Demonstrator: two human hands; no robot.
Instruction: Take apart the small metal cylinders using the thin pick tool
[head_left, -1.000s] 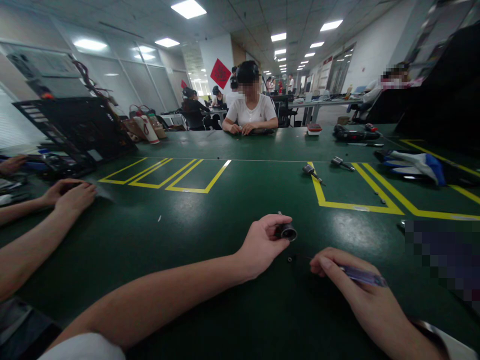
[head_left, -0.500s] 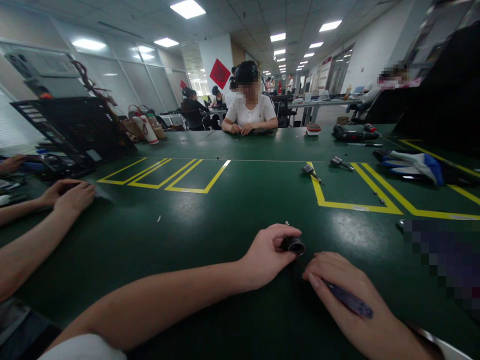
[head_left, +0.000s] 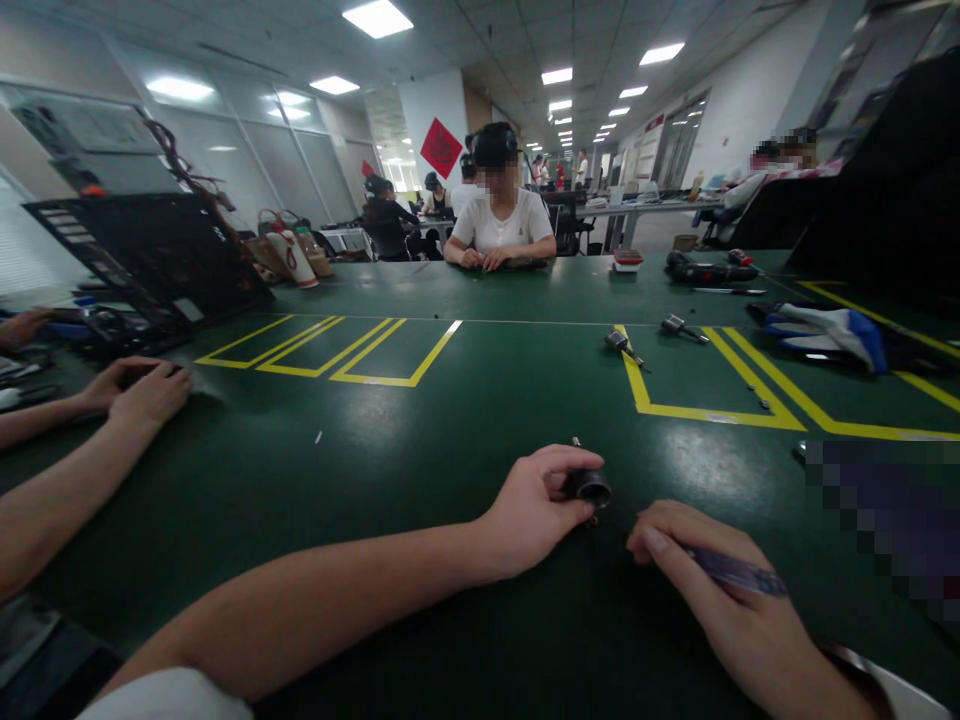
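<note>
Right hand (head_left: 697, 580): curled, pen-fashion, about a translucent purplish tool handle (head_left: 742, 574); the butt is laid back over the thumb web, presumably so that the tip, not made out, can be steered finely.
Left hand (head_left: 529, 510): half closed, a dark metal sleeve (head_left: 594, 488) pinched between thumb and fingers; the open end is left uncovered and turned toward the right hand, likely for access.
Bright stub (head_left: 576, 442): seen just beyond the left fingers; attachment cannot be told.
Chuck-like metal parts (head_left: 619, 342): two, lying beyond both hands by a yellow tape outline (head_left: 675, 411), seemingly kept out of the way.
Blue-white gloves (head_left: 847, 335): laid well beyond the right hand, unworn, perhaps for bare-finger feel.
</note>
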